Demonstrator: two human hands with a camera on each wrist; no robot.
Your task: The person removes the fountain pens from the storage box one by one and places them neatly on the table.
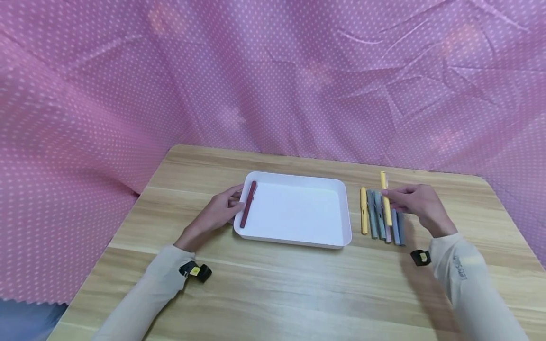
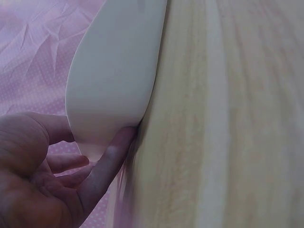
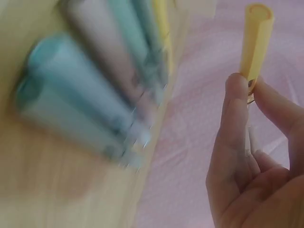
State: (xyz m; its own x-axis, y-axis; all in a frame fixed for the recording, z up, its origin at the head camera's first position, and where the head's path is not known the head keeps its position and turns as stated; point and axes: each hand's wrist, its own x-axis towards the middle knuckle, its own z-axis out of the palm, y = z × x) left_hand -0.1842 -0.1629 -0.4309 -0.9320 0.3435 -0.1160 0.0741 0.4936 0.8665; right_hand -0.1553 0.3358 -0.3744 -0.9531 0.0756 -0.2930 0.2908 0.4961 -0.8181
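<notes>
In the head view, a white tray [image 1: 294, 208] lies on the table with a dark red pen [image 1: 248, 204] along its left side. My left hand [image 1: 219, 208] grips the tray's left edge; the left wrist view shows fingers [image 2: 107, 166] against the outer wall. Over on the right, my right hand [image 1: 415, 203] pinches a yellow pen [image 1: 386, 201] between thumb and fingertips. That pen is raised above a row of capped pens. Another yellow pen [image 1: 364, 210] lies at the row's left end, beside grey-green pens [image 1: 372, 215]; bluish pens [image 1: 395, 227] are at the right.
The wooden table [image 1: 273, 289] has a pink dotted cloth [image 1: 273, 85] hanging behind it and at the left. A strip of bare wood separates the tray from the pen row. Black wrist cameras [image 1: 196, 271] sit on both sleeves.
</notes>
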